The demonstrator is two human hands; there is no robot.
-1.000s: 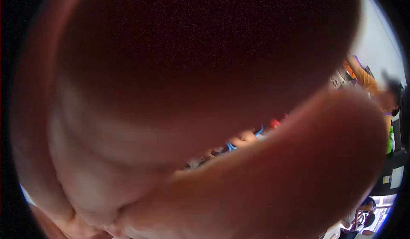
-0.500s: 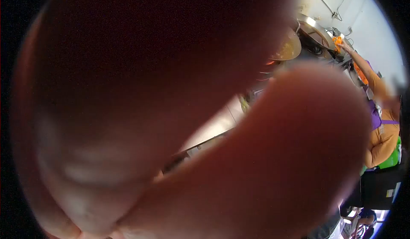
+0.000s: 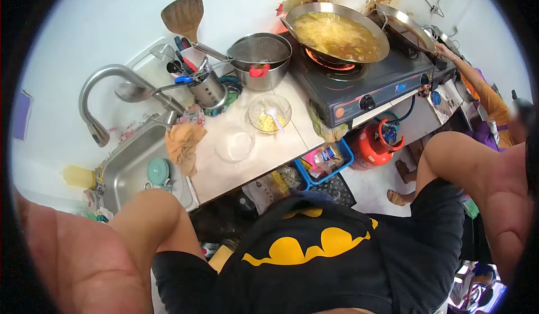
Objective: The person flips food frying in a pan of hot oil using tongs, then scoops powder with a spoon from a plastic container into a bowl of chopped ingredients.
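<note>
My left hand (image 3: 84, 258) is raised close to the camera at the lower left, its palm and wrist in sight. My right hand (image 3: 508, 202) is up at the right edge, just as close. The fingers of both run out of the picture, so what they touch or hold is hidden. Beyond them, a glass bowl (image 3: 259, 124) with yellow bits and a white spoon stands on the tiled counter (image 3: 219, 175), beside a clear round dish (image 3: 236, 145). A wok (image 3: 337, 30) of bubbling yellow oil sits over a glowing burner.
Left is a steel sink (image 3: 120, 159) with a faucet (image 3: 112, 72). A strainer lies across a steel pot (image 3: 264, 79). The black stove (image 3: 359, 98) bears a second wok (image 3: 401, 25), near a co-worker's hand (image 3: 444, 52). A red gas cylinder (image 3: 373, 151) stands below.
Both my hands have moved from in front of the lens out to the left and right sides, uncovering the counter, sink and stove. The co-worker's hand now appears beside the second wok.
</note>
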